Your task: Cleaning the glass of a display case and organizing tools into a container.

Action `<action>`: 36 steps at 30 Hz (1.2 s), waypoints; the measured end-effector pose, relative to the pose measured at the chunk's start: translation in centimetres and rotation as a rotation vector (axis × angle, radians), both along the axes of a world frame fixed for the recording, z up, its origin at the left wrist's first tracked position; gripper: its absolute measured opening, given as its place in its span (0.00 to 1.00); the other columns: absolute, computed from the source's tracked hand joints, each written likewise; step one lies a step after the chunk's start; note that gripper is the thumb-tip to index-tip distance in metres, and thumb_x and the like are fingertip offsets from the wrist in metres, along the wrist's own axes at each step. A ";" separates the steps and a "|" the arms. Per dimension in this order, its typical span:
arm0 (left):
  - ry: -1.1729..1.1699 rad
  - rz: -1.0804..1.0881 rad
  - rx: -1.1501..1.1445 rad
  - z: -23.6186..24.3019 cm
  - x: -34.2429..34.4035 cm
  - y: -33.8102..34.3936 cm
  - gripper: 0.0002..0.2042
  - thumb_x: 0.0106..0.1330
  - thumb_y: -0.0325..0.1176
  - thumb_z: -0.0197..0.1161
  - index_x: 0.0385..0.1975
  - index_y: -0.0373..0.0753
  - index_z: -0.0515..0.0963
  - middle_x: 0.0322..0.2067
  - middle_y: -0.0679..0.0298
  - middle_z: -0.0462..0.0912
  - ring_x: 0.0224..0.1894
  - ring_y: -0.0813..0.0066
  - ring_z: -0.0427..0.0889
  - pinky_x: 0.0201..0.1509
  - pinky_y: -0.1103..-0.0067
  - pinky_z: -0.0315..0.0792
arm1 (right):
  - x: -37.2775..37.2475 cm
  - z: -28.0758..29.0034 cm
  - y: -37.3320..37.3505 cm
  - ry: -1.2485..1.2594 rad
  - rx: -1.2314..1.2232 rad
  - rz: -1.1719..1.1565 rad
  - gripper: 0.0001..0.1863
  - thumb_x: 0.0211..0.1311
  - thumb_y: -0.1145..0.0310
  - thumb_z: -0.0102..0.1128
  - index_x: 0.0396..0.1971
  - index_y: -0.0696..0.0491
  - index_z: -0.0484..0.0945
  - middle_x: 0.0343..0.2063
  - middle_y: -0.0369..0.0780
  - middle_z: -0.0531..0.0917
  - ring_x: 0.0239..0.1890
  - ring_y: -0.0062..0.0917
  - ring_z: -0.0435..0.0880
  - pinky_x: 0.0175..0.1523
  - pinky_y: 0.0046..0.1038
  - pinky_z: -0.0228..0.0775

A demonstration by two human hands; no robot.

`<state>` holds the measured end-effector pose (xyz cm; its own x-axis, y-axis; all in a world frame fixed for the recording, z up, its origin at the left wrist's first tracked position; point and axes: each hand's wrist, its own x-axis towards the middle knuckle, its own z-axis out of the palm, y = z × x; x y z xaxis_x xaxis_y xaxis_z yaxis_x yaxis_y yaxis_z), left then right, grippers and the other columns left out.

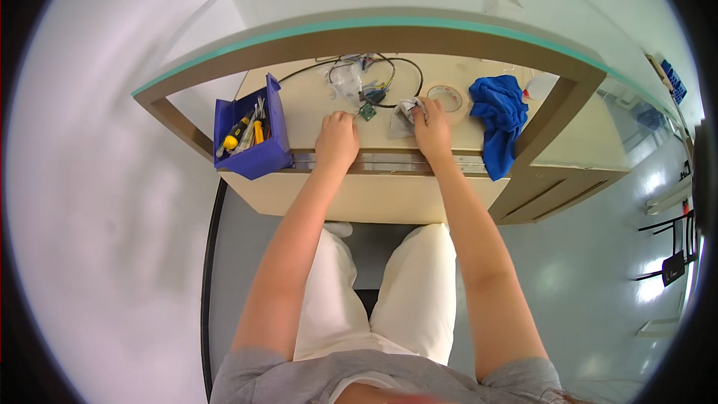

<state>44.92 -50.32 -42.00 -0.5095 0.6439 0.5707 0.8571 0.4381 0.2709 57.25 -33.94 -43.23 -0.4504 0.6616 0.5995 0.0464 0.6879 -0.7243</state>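
Observation:
My left hand (337, 139) rests on the cream tabletop near its front edge, with the fingers curled in. Whatever may be inside its grip is hidden. Just right of those fingers lies a small green circuit board (366, 111), apart from the hand. Thin wires and a dark connector (375, 96) lie behind the board. My right hand (433, 132) closes over a crumpled whitish plastic bag (402, 117), pressing it near the table surface. What the bag contains cannot be made out. A roll of tape (452, 93) lies just behind my right hand.
A blue bin (279, 141) with screwdrivers and other tools stands at the left. Behind are a clear plastic bag (346, 81) and a looped black cable (421, 73). A blue cloth (496, 116) drapes over the front edge. A glass-edged frame (374, 34) spans above the table.

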 end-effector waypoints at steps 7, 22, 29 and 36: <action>-0.191 0.125 -0.372 1.3 -2.4 2.5 0.07 0.60 0.25 0.55 0.37 0.36 0.76 0.41 0.49 0.77 0.45 0.49 0.79 0.48 0.63 0.75 | 0.5 0.1 -0.1 0.026 -0.100 0.031 0.10 0.60 0.72 0.55 0.41 0.56 0.77 0.35 0.48 0.77 0.38 0.45 0.76 0.44 0.39 0.68; -1.304 -0.320 0.552 6.5 -1.2 -4.6 0.06 0.68 0.29 0.56 0.39 0.33 0.74 0.38 0.58 0.79 0.42 0.71 0.81 0.46 0.77 0.77 | 0.2 0.1 0.2 -0.033 -0.125 0.042 0.12 0.63 0.70 0.54 0.44 0.59 0.76 0.40 0.47 0.78 0.39 0.42 0.78 0.45 0.34 0.69; -1.285 -0.407 0.770 10.1 -0.2 -8.0 0.14 0.73 0.36 0.51 0.46 0.31 0.73 0.41 0.54 0.80 0.45 0.66 0.82 0.49 0.74 0.77 | 0.3 0.0 0.4 -0.010 -0.089 0.041 0.12 0.63 0.70 0.55 0.44 0.58 0.77 0.39 0.48 0.78 0.39 0.43 0.78 0.43 0.36 0.70; -1.039 -0.236 0.851 12.0 -1.5 -11.9 0.16 0.74 0.40 0.49 0.44 0.30 0.74 0.42 0.51 0.81 0.45 0.66 0.83 0.48 0.76 0.78 | 0.3 0.0 0.4 -0.023 -0.122 0.042 0.12 0.63 0.70 0.55 0.44 0.58 0.77 0.40 0.47 0.78 0.39 0.43 0.78 0.43 0.35 0.70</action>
<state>43.45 -62.22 -30.05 -0.8710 0.4197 0.2555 0.1250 -0.3136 0.9413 57.55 -33.50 -43.18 -0.4922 0.7091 0.5050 0.0373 0.5967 -0.8016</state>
